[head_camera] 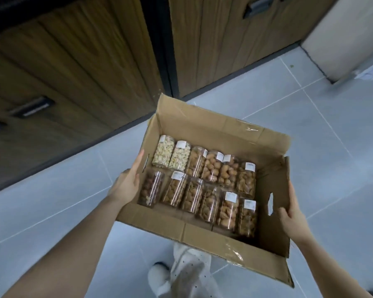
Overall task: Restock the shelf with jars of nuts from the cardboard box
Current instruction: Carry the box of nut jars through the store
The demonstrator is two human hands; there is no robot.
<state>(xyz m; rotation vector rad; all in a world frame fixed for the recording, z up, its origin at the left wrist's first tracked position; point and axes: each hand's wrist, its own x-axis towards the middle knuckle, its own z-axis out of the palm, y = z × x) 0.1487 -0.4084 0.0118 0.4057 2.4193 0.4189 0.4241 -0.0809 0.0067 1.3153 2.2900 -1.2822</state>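
An open cardboard box is carried above the floor between my two hands. Inside it lie several clear jars of nuts in two rows, some with white labels; two at the far left hold pale nuts, the others brown ones. My left hand presses flat against the box's left wall, fingers straight. On the right side flap, beside a cut-out handle hole, my right hand holds the box with its thumb over the edge. No shelf is in view.
Dark wooden cabinet doors with black recessed handles run along the left and top. Grey floor tiles lie below. A pale wall corner stands at the top right. My leg and slipper show under the box.
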